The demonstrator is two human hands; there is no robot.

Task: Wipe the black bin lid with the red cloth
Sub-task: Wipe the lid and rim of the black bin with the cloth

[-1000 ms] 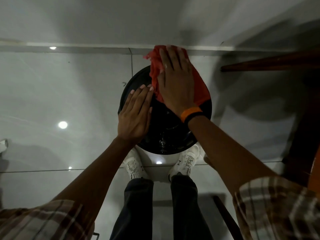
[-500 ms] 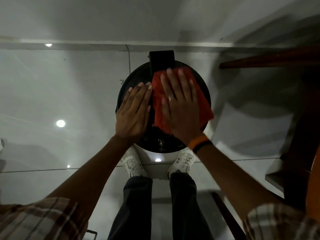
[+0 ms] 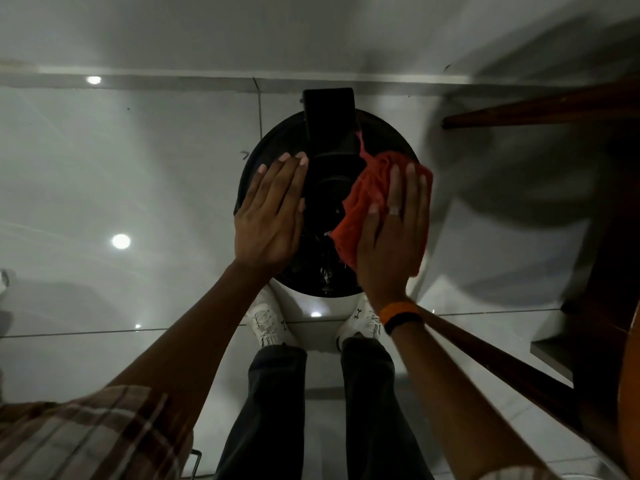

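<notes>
Glossy floor (image 3: pixel 104 188) under the lid (image 3: pixel 325 188); right hand (image 3: pixel 391 244), flat on the cloth (image 3: pixel 363 195), has slid to the lid's right edge. Left hand (image 3: pixel 270 216) stays flat, steadying. Middle's wiped, I'd guess.

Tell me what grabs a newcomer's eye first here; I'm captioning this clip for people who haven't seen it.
The red cloth stands out most, pressed flat under the right hand on the right side of the round black lid at centre. The left hand lies flat on the lid's left edge. Next come the orange wristband on the right wrist and the white shoes just below the bin.
</notes>
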